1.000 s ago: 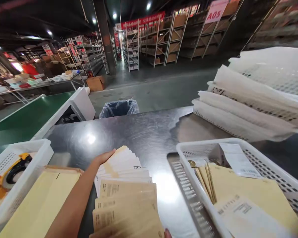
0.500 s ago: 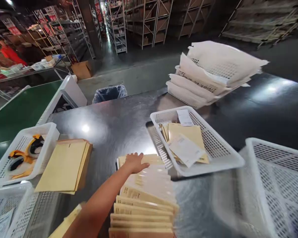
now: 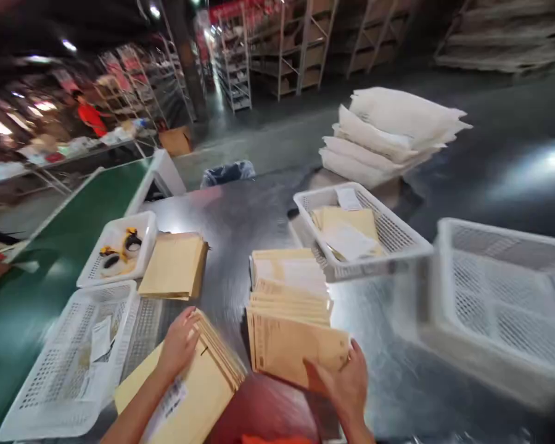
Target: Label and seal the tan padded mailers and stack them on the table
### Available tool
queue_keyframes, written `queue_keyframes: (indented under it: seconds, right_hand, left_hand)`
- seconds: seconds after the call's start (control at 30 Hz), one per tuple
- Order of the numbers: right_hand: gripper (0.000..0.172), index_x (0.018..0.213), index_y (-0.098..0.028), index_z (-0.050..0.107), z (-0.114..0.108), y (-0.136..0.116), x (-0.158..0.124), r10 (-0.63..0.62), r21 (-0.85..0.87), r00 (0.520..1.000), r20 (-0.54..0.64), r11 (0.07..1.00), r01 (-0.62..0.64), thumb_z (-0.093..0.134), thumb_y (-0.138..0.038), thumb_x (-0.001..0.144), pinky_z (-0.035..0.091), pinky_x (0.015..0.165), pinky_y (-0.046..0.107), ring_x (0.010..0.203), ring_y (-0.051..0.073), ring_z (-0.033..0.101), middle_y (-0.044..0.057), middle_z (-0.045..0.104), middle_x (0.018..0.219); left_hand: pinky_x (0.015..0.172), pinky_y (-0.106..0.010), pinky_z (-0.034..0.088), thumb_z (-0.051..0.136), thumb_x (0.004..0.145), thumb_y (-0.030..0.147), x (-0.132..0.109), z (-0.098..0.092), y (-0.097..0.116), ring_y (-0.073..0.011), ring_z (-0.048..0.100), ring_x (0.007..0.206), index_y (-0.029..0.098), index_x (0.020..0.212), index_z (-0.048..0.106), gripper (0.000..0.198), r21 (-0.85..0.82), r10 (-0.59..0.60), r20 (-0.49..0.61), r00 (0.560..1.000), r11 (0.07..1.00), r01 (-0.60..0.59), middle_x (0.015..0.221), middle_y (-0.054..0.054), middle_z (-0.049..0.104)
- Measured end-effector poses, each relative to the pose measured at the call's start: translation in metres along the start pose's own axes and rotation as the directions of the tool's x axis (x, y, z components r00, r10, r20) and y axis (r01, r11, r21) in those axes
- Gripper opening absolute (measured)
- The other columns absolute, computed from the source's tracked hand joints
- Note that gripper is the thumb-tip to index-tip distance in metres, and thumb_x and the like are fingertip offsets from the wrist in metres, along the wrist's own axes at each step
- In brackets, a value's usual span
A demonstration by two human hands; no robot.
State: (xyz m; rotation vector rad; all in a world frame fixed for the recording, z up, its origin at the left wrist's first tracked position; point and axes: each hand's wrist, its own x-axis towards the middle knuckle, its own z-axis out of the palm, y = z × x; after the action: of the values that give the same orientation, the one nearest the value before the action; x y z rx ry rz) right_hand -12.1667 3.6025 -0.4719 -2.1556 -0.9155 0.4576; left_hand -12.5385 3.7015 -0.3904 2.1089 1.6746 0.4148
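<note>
the right hand [image 3: 349, 376] pinches the right end of a fanned row of envelopes [image 3: 287, 345], thumb across the front brown face and fingers round the short edge, while the left hand [image 3: 180, 345] curls over the upper edge of a labelled bundle of envelopes [image 3: 201, 388]; blur keeps me from telling whether it pinches or only rests there. the row leans back in steps near the middle of the worktop [image 3: 231, 228], the bundle toward its near edge, on the left. both look light, fairly stiff yet easily creased at the corners, and the smooth faces would probably slide over each other, so a hold on the short ends, thumb in front and fingers behind, seems safest. beyond the bundle sits a yellow envelope pile [image 3: 171, 265], with a tape basket [image 3: 86, 274] and a long white basket [image 3: 16, 425] beside it at the worktop's left edge; past the row, a basket of envelopes [image 3: 409, 246] stands just beside it, and stacked white sacks [image 3: 393, 132] lie toward the far edge
</note>
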Motion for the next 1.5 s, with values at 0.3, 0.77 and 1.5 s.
queue_keyframes:
  seconds: [0.3,0.77,1.5]
  right_hand:
    - [0.084,0.110,-0.022,0.044,-0.030,-0.052,-0.031,0.243,0.283,0.969,-0.038,0.933,-0.223,0.082,-0.051,0.041,0.051,0.070,0.035,0.083,0.024,0.062,0.005,0.063,0.097]
    - [0.051,0.105,-0.026,0.054,-0.001,-0.073,-0.090,0.163,0.742,0.956,0.246,0.603,-0.294,0.077,-0.035,0.061,0.056,0.074,0.036,0.082,0.021,0.067,0.002,0.070,0.098]
    - [0.043,0.099,-0.024,0.053,0.013,-0.048,-0.083,0.134,0.600,0.983,0.124,0.779,-0.182,0.073,-0.040,0.065,0.053,0.074,0.034,0.081,0.019,0.065,0.002,0.069,0.096]
  left_hand:
    - [0.104,-0.044,0.046,0.039,0.092,0.029,-0.159,0.024,-0.060,-0.0277,0.059,0.117,0.016,0.108,0.068,0.036,0.122,-0.099,0.265,0.959,0.990,0.068,0.120,-0.014,0.067]
    - [0.078,-0.043,0.054,0.069,0.065,0.005,-0.034,0.040,-0.011,-0.0333,0.067,0.099,0.026,0.139,0.042,0.082,0.387,0.064,0.617,0.785,0.844,-0.373,0.154,-0.021,0.030]
    - [0.081,-0.033,0.049,0.037,0.069,-0.009,-0.089,0.052,-0.023,-0.0229,0.057,0.103,0.019,0.124,0.049,0.063,0.336,0.213,0.447,0.869,0.860,-0.383,0.137,-0.014,0.046]
